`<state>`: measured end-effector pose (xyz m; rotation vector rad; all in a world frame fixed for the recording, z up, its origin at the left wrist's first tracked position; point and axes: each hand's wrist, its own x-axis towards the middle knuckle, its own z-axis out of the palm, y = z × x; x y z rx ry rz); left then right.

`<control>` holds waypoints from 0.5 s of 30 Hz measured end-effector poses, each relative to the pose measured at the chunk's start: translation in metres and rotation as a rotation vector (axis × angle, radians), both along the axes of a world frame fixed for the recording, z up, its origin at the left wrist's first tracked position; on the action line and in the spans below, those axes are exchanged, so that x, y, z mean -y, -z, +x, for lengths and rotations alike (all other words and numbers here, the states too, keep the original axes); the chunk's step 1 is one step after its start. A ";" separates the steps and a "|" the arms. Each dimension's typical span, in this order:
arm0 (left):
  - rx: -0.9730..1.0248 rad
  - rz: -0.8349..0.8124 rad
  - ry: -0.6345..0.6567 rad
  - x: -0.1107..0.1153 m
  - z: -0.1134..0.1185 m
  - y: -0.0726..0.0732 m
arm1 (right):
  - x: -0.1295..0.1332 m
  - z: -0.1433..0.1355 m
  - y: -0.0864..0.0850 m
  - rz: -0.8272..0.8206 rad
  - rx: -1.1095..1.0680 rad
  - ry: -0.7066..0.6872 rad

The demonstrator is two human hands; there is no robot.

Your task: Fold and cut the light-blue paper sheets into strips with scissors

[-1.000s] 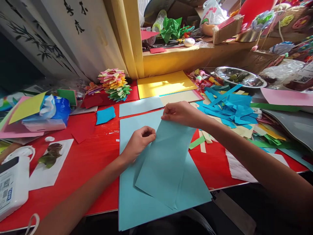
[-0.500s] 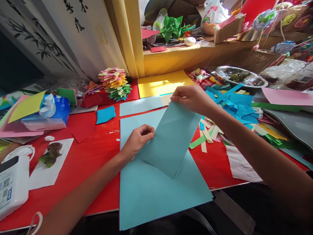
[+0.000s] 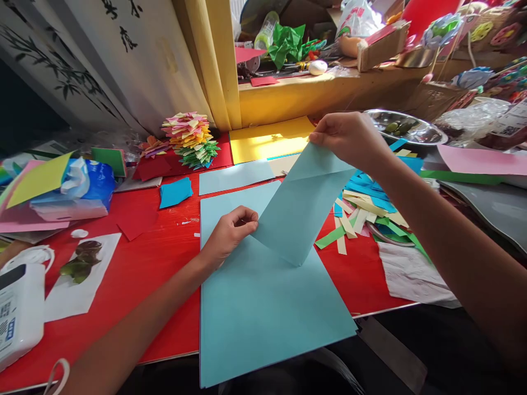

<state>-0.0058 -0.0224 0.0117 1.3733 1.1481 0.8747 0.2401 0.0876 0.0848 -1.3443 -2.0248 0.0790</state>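
Observation:
A light blue sheet of paper [image 3: 302, 211] is held up at a slant over a stack of larger light blue sheets [image 3: 272, 323]. It has a crease across its upper part. My right hand [image 3: 354, 140] is closed in a pinch on its top corner. My left hand [image 3: 234, 233] pinches with thumb and forefinger at the sheet's left edge, just above the stack. The sheet's lower corner hangs close over the stack; whether it touches, I cannot tell. Behind lies a narrower light blue paper strip [image 3: 234, 176].
Paper strips [image 3: 370, 203] in several colours are heaped on the right, by a metal bowl [image 3: 405, 126]. A folded-paper piece [image 3: 189, 140] stands at the back. To the left are a tissue pack [image 3: 90, 189], a white device [image 3: 20, 312] and blue paper squares [image 3: 176, 192]. The red table's front edge [image 3: 387, 311] is near.
My right hand has moved up and to the right, lifting the light blue sheet higher off the stack. My left hand has stayed almost in place at its edge.

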 end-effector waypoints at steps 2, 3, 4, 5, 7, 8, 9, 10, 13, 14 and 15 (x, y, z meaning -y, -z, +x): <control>-0.001 0.009 0.001 -0.001 0.000 -0.001 | -0.001 0.004 0.000 0.021 0.003 0.019; -0.004 0.012 0.000 -0.001 0.000 -0.001 | -0.002 0.005 0.000 0.033 0.000 0.026; -0.010 0.016 -0.004 -0.001 -0.001 -0.001 | -0.002 0.006 0.001 0.042 -0.005 0.027; -0.016 0.021 -0.008 -0.001 -0.001 -0.002 | -0.002 0.006 0.001 0.046 -0.011 0.024; -0.028 0.029 -0.016 -0.001 -0.002 -0.002 | -0.004 0.007 0.002 0.038 -0.026 0.020; -0.036 0.034 -0.020 -0.001 -0.002 -0.001 | -0.005 0.008 0.003 0.033 -0.038 0.023; -0.049 0.037 -0.022 -0.002 -0.003 -0.001 | -0.007 0.009 0.004 0.029 -0.052 0.034; -0.063 0.040 -0.025 -0.002 -0.004 0.000 | -0.010 0.010 0.005 0.034 -0.070 0.052; -0.095 0.055 -0.040 -0.003 -0.006 0.003 | -0.018 0.016 0.007 0.058 -0.160 0.130; -0.097 0.062 -0.050 -0.003 -0.006 0.004 | -0.018 0.017 0.006 0.058 -0.200 0.142; -0.093 0.068 -0.061 -0.004 -0.006 0.005 | -0.016 0.017 0.005 0.062 -0.242 0.141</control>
